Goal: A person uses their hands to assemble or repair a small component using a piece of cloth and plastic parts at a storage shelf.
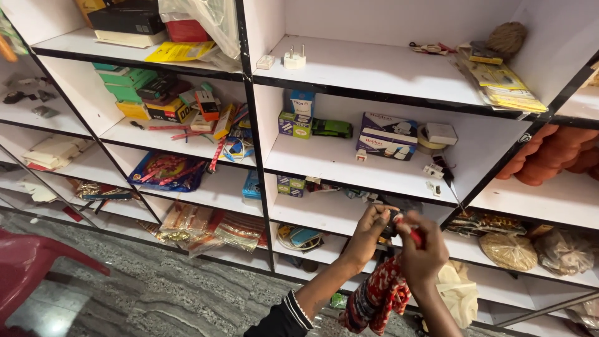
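Both hands are up close in the lower middle of the frame, in front of the white shelf unit (387, 181). Left hand (368, 234) has its fingers curled round a small dark object (393, 219), pinching it from the left. Right hand (421, 256) is closed tight on something w/ a red handle (416, 237), prob a small screwdriver or tester, tip aimed at that dark bit. So both grips are pressed shut, one on each item.

Step in hand, imo: working the tool tip into the small part, maybe a screw on a plug or switch. Next bit would need the left hand holding steady while the right one turns w/o slipping off.

Red patterned cloth (380, 299) hangs under the right wrist; can't say if it's a sleeve or a rag.

Hard to make out: the dark part is mostly covered by fingers, tool tip is hidden too. Boxes (388, 135) and a white plug (294, 59) sit on shelves above, well apart from the hands. Red chair (28, 268) is cut off at left.
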